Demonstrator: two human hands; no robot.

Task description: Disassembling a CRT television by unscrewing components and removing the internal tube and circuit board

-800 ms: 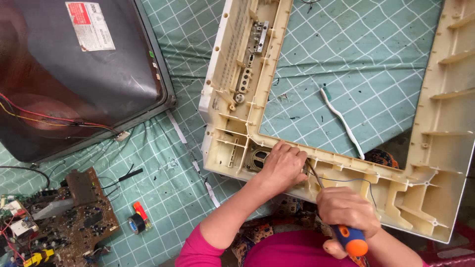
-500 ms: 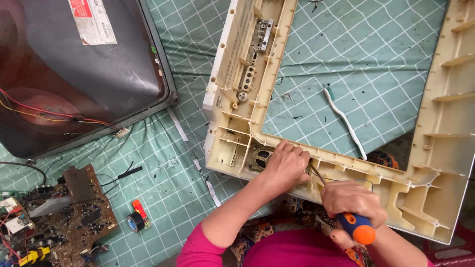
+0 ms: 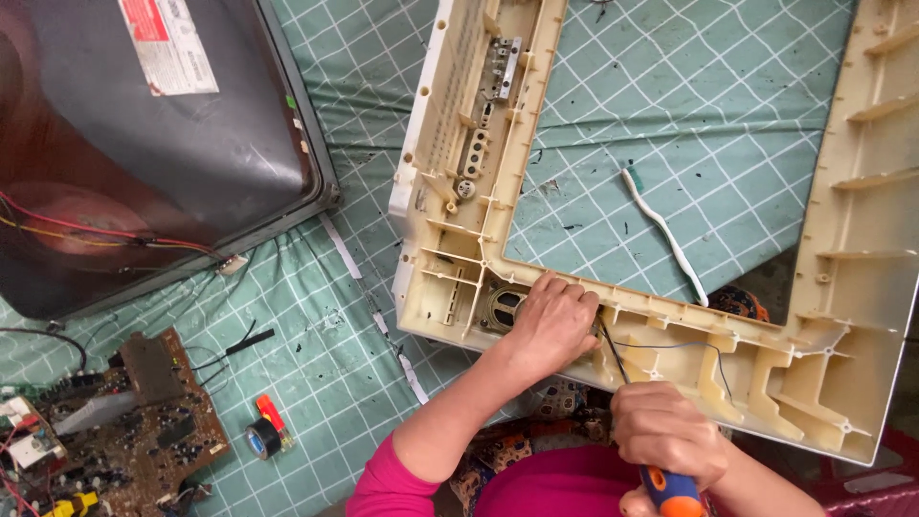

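- The right hand [image 3: 665, 431] is closed in a full grip around a screwdriver [image 3: 670, 490] with an orange and blue handle; its thin shaft runs up and left to a point just beside the left hand.
- The left hand [image 3: 555, 321] lies flat, fingers together, pressed on the near rail of the cream plastic television front frame [image 3: 862, 287], partly covering a small round speaker [image 3: 500, 308] set in the frame's corner. It clamps nothing; it braces.
- Against the earlier views, both hands sit on the same spot and the shaft keeps its line; only the handle has dipped lower towards the body. In my judgement the tool is working at one fixing beside the speaker, not moving between places.
- The frame lies face down on a green gridded mat [image 3: 345, 364] that covers the surface.
- A white toothbrush [image 3: 665, 235] lies on the mat inside the frame's opening.
- Further left are the dark picture tube [image 3: 144, 153], a brown circuit board [image 3: 144, 421], a roll of black tape [image 3: 260, 438] and a red lighter [image 3: 272, 415].
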